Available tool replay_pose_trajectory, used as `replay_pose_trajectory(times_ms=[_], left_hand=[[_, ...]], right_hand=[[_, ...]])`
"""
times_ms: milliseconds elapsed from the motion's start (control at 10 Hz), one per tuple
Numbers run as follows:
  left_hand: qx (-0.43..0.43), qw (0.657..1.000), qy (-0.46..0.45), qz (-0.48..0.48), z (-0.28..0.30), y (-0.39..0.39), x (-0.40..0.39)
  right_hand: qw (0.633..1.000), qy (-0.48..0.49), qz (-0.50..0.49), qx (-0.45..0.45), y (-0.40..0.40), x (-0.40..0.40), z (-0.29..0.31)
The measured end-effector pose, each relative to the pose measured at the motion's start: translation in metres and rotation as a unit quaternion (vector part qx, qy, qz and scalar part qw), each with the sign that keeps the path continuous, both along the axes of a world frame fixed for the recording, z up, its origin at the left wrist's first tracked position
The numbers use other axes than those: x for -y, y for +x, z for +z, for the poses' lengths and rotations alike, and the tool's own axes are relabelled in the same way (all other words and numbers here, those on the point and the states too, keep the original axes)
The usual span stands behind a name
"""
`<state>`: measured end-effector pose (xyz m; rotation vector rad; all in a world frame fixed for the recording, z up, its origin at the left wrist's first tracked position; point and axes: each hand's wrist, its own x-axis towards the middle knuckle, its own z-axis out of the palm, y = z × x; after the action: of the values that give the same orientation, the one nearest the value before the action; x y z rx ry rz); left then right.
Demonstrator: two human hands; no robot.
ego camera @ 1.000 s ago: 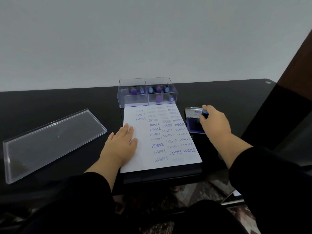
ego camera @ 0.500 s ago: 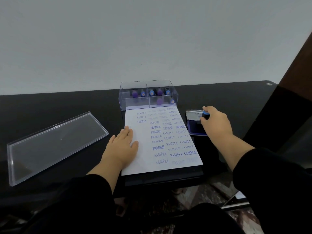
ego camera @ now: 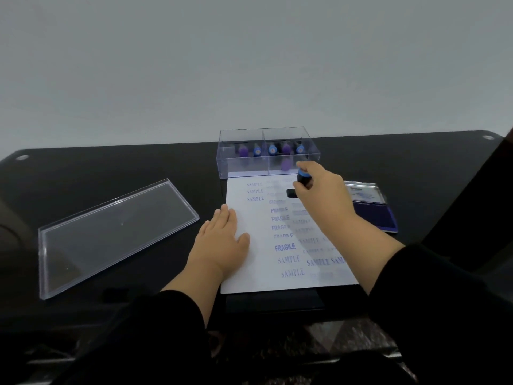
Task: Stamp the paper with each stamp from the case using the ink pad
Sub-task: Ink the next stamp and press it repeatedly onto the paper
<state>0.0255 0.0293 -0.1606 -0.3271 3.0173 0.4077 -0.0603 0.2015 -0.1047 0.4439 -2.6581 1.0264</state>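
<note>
black glossy table [ego camera: 111, 168], flat top with rounded far corners. white paper [ego camera: 249, 276], rectangular sheet lying flat at the near edge, printed with rows of blue "sample" and "fragile" impressions, some crisp, some faint or blurred. left hand [ego camera: 219, 243], palm down with fingers straight and together, pressing the sheet's left margin. right hand [ego camera: 322, 190], fingers curled round a stamp [ego camera: 303, 179]: black body with a blue band at the top, its flat black base showing just under the fingers, held over the upper part of the paper; whether the base touches the sheet cannot be told. case [ego camera: 269, 154], clear hard plastic box, rectangular, split by a middle wall into two compartments, standing at the paper's far edge; inside it, several stamps with purple and blue round caps, mostly in a row along the back. lid [ego camera: 111, 234], clear flat plastic tray shape with a raised rim, lying at an angle on the table well left of the paper. ink pad [ego camera: 374, 215], open metal-edged tin with a dark blue-violet pad surface, just right of the paper behind the right forearm.
</note>
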Motion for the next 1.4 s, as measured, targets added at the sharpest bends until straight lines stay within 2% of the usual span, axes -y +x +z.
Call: replay_pose_trajectory(times_ms=[400, 800, 1300, 1400], left_hand=[[0.005, 1.0, 0.001, -0.006, -0.001, -0.002, 0.004], [0.005, 1.0, 0.006, -0.006, -0.002, -0.001, 0.005], [0.012, 1.0, 0.002, -0.006, 0.0, 0.0, 0.004], [0.015, 1.0, 0.0, -0.007, -0.001, 0.0, 0.004]], right_hand=[[0.998, -0.01, 0.063, -0.022, -0.004, 0.061, -0.021], [0.996, 0.032, 0.083, -0.008, -0.001, 0.07, -0.036], [0.995, 0.033, 0.093, -0.021, 0.0, 0.07, -0.038], [0.996, 0.003, 0.086, -0.025, 0.002, 0.067, -0.039]])
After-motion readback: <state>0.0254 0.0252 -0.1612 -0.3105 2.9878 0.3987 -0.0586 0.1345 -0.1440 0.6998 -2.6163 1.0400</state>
